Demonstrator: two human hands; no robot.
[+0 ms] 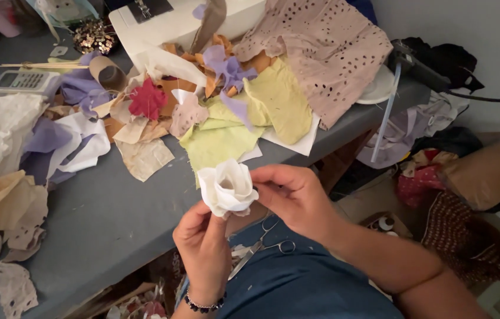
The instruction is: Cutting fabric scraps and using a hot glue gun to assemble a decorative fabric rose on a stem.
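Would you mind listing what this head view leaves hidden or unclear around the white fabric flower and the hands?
- White fabric flower: its base, hidden by the left hand and right hand pinching it.
- Scissors: blade tips, covered by the left hand.
- Sewing machine: upper part cut off by the top edge.
- Calculator: keys too small to read.
- Grey table: mostly buried under fabric scraps.

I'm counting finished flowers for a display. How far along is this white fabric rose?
The white fabric rose already has rolled, layered petals. The left hand pinches its base while the right hand touches its side. Scissors lie in the lap; fabric scraps lie unused on the table.
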